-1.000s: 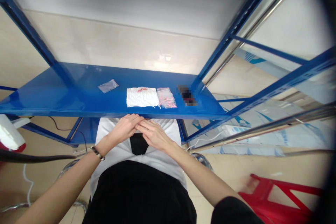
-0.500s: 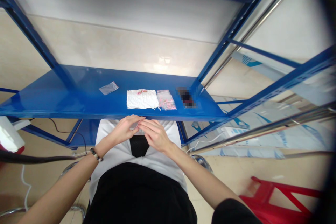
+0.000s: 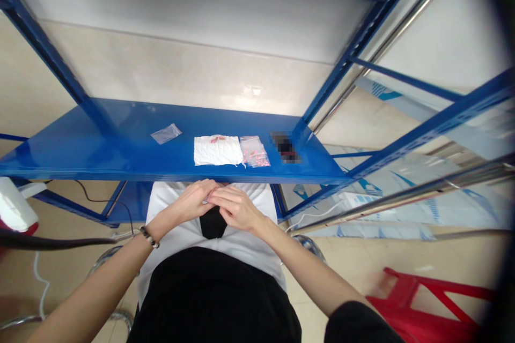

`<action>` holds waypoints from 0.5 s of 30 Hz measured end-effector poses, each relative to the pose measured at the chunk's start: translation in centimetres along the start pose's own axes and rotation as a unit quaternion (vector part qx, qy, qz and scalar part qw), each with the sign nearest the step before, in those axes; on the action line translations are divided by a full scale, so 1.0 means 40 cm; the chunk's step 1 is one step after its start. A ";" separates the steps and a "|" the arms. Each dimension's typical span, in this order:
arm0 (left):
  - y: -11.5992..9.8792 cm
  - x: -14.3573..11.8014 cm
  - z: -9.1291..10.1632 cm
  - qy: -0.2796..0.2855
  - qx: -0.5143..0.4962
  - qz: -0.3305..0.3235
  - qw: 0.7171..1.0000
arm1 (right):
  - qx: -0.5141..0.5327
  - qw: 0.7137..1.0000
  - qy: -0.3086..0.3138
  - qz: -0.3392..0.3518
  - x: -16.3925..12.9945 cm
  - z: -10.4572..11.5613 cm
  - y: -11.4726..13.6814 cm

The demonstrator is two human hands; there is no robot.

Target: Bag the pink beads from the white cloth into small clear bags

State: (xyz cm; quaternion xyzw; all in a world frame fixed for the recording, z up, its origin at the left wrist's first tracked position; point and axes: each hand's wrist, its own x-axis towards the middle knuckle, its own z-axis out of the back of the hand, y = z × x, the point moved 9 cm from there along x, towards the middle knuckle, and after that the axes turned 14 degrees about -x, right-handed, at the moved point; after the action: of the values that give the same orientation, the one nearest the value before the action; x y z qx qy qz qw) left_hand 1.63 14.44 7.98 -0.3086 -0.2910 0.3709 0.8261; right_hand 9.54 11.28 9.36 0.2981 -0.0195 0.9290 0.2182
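Note:
Over my lap, just in front of the shelf edge, my left hand (image 3: 198, 198) and my right hand (image 3: 235, 204) meet at the fingertips. Both are closed, with the fingers pinched together. Something small and pale shows between them, too little of it to name. Beyond the hands, a white cloth (image 3: 217, 154) lies on the blue shelf (image 3: 120, 144), with small pink and red beads (image 3: 218, 139) on its far part. Touching its right side is a clear zip bag (image 3: 255, 151) with pink beads in it.
Another clear zip bag (image 3: 166, 133) lies further left on the shelf. A pixelated dark object (image 3: 285, 147) is at the right. Blue posts (image 3: 341, 69) frame the shelf. A red stool (image 3: 418, 300) stands on the floor to the right, a white device (image 3: 16, 206) at the left.
My hands have drawn closer together and slightly lower, and the left fingers have curled in. The things on the shelf have stayed where they were.

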 end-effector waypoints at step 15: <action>-0.019 -0.006 -0.095 0.060 0.199 -0.073 0.975 | -0.076 0.974 0.211 -0.031 -0.026 -0.108 0.025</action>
State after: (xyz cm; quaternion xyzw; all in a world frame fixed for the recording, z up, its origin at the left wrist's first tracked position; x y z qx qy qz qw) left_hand 4.50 12.74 6.04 -0.1373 -0.1830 0.3414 0.9116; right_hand 7.52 10.69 5.31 0.0783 -0.0341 0.9595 0.2684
